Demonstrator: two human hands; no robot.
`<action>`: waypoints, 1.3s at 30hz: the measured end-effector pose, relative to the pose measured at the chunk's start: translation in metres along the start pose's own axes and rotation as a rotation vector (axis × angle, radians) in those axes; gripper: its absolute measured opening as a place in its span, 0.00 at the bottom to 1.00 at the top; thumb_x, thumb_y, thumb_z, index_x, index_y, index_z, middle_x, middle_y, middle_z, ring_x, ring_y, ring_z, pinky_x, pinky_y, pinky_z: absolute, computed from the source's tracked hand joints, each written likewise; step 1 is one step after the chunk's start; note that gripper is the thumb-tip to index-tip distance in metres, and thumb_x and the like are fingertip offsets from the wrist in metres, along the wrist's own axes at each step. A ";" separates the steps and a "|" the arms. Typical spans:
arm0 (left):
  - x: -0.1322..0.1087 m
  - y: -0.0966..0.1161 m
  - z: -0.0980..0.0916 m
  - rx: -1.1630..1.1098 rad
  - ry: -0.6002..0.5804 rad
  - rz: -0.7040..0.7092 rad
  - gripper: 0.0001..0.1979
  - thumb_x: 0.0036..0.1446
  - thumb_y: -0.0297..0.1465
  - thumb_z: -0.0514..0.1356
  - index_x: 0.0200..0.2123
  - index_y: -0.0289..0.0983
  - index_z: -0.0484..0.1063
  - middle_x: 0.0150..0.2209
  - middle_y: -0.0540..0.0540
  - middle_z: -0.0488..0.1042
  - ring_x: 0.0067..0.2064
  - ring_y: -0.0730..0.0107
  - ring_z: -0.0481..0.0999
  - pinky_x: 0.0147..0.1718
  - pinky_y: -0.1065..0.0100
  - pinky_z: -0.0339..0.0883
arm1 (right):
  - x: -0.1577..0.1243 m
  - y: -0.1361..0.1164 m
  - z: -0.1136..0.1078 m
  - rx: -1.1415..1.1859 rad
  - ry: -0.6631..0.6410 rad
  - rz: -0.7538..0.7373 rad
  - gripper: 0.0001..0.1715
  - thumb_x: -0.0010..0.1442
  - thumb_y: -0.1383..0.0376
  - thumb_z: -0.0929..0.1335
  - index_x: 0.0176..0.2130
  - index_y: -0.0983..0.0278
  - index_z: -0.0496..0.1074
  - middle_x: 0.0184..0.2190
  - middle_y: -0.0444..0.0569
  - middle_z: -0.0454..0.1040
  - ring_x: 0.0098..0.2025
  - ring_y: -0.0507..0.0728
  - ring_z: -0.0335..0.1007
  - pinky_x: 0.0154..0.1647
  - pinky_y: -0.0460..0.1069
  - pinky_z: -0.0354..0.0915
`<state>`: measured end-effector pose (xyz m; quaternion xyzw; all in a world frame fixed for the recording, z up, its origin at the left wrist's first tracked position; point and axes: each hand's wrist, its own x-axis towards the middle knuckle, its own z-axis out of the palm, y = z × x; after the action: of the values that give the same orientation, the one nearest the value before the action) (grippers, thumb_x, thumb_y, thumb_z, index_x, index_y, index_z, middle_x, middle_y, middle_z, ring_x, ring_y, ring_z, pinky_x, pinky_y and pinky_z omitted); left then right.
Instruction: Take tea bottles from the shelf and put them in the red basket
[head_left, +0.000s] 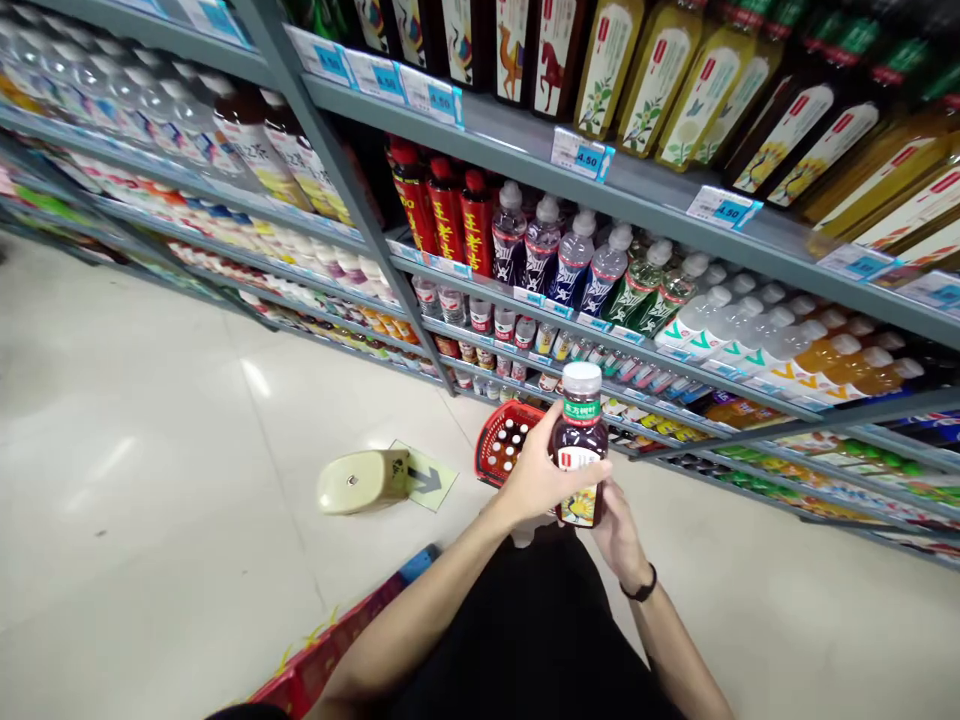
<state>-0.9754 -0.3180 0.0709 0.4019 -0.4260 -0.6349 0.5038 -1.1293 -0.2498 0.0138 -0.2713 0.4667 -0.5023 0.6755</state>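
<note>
A dark tea bottle [579, 440] with a white cap, a green neck band and a picture label stands upright in front of my body. My left hand [541, 470] is wrapped round it, with the thumb across the label. Behind its lower right side, my right hand [616, 530] cups the bottle, its fingers partly hidden; a dark band circles that wrist. Just beyond my left hand, a red basket [484, 455] on the floor holds several white-capped bottles, and my hand covers part of it.
Shelves [495, 128] of drink bottles with price tags run across the front. On the floor to the left stands a pale yellow-green stool [364, 482] beside a floor sticker [435, 483] with an arrow. A red box-like object [330, 640] lies at my lower left.
</note>
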 end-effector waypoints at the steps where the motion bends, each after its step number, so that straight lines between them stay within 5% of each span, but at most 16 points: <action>1: 0.003 0.003 -0.002 -0.122 -0.038 -0.029 0.34 0.44 0.44 0.78 0.51 0.38 0.73 0.45 0.43 0.79 0.46 0.56 0.80 0.47 0.62 0.75 | -0.003 -0.007 -0.002 -0.120 -0.006 -0.080 0.31 0.62 0.46 0.75 0.57 0.59 0.77 0.56 0.54 0.80 0.55 0.68 0.78 0.59 0.65 0.75; 5: 0.020 0.007 -0.007 -0.451 -0.137 -0.103 0.33 0.47 0.61 0.69 0.41 0.38 0.73 0.47 0.37 0.79 0.52 0.45 0.80 0.52 0.49 0.77 | -0.019 -0.036 0.003 -0.847 0.063 -0.558 0.39 0.65 0.56 0.76 0.69 0.60 0.66 0.62 0.59 0.73 0.61 0.66 0.73 0.62 0.60 0.73; 10: 0.025 0.002 -0.018 -0.320 -0.091 -0.116 0.40 0.53 0.70 0.48 0.40 0.39 0.72 0.43 0.35 0.78 0.52 0.45 0.80 0.53 0.41 0.75 | -0.031 -0.061 0.018 -1.354 0.127 -1.204 0.56 0.55 0.62 0.83 0.73 0.66 0.60 0.50 0.61 0.76 0.49 0.66 0.75 0.48 0.57 0.77; 15: 0.023 0.006 -0.021 -0.395 -0.067 -0.188 0.34 0.55 0.64 0.47 0.41 0.39 0.70 0.43 0.36 0.77 0.50 0.47 0.79 0.53 0.40 0.73 | -0.028 -0.067 0.010 -1.496 0.035 -1.424 0.52 0.62 0.70 0.78 0.76 0.63 0.55 0.56 0.62 0.72 0.58 0.67 0.70 0.57 0.62 0.76; 20: 0.022 0.000 -0.025 -0.609 -0.020 -0.231 0.27 0.51 0.59 0.58 0.34 0.40 0.69 0.36 0.41 0.76 0.49 0.48 0.79 0.54 0.44 0.73 | -0.026 -0.055 0.014 -1.419 -0.017 -1.419 0.50 0.62 0.72 0.77 0.75 0.63 0.58 0.56 0.61 0.70 0.58 0.66 0.71 0.56 0.61 0.78; 23: 0.020 -0.007 -0.036 -0.793 -0.116 -0.177 0.23 0.45 0.51 0.68 0.29 0.38 0.70 0.35 0.42 0.78 0.49 0.47 0.81 0.54 0.49 0.74 | -0.028 -0.046 0.023 -1.232 0.081 -1.263 0.53 0.56 0.67 0.82 0.72 0.60 0.61 0.54 0.59 0.73 0.54 0.66 0.76 0.51 0.61 0.80; 26: 0.017 -0.012 -0.047 -0.836 -0.198 -0.145 0.21 0.41 0.45 0.73 0.26 0.35 0.71 0.37 0.41 0.80 0.47 0.47 0.82 0.53 0.50 0.76 | -0.031 -0.042 0.030 -0.969 0.193 -0.862 0.52 0.54 0.60 0.83 0.69 0.60 0.63 0.51 0.56 0.75 0.51 0.65 0.78 0.48 0.58 0.79; 29: 0.017 -0.016 -0.052 -0.925 -0.113 -0.199 0.18 0.44 0.41 0.73 0.25 0.35 0.71 0.33 0.44 0.79 0.41 0.54 0.83 0.51 0.53 0.78 | -0.033 -0.041 0.038 -0.682 0.153 -0.320 0.44 0.64 0.49 0.76 0.69 0.61 0.61 0.46 0.55 0.78 0.46 0.62 0.79 0.44 0.56 0.79; 32: 0.017 -0.029 -0.050 -1.053 0.040 -0.447 0.12 0.54 0.35 0.68 0.27 0.35 0.71 0.27 0.48 0.76 0.32 0.65 0.80 0.46 0.59 0.79 | -0.033 -0.043 0.049 -0.362 0.000 0.122 0.49 0.68 0.40 0.68 0.74 0.61 0.54 0.49 0.58 0.79 0.40 0.65 0.82 0.37 0.60 0.80; 35: 0.013 -0.052 -0.046 -1.096 0.115 -0.643 0.06 0.58 0.29 0.64 0.30 0.33 0.73 0.27 0.47 0.76 0.29 0.68 0.79 0.42 0.64 0.79 | -0.034 -0.044 0.059 -0.191 -0.145 0.346 0.59 0.66 0.36 0.66 0.78 0.60 0.39 0.39 0.54 0.82 0.30 0.67 0.82 0.33 0.62 0.78; 39: 0.004 -0.085 -0.044 -1.086 0.184 -0.587 0.06 0.58 0.29 0.63 0.28 0.35 0.73 0.27 0.48 0.77 0.29 0.71 0.79 0.38 0.69 0.77 | -0.036 -0.046 0.070 -0.098 -0.228 0.449 0.61 0.65 0.38 0.67 0.77 0.64 0.38 0.39 0.57 0.83 0.39 0.69 0.85 0.50 0.65 0.76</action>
<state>-0.9601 -0.3167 -0.0231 0.2416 0.1308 -0.8358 0.4754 -1.0878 -0.2396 0.0943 -0.2480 0.4598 -0.2826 0.8045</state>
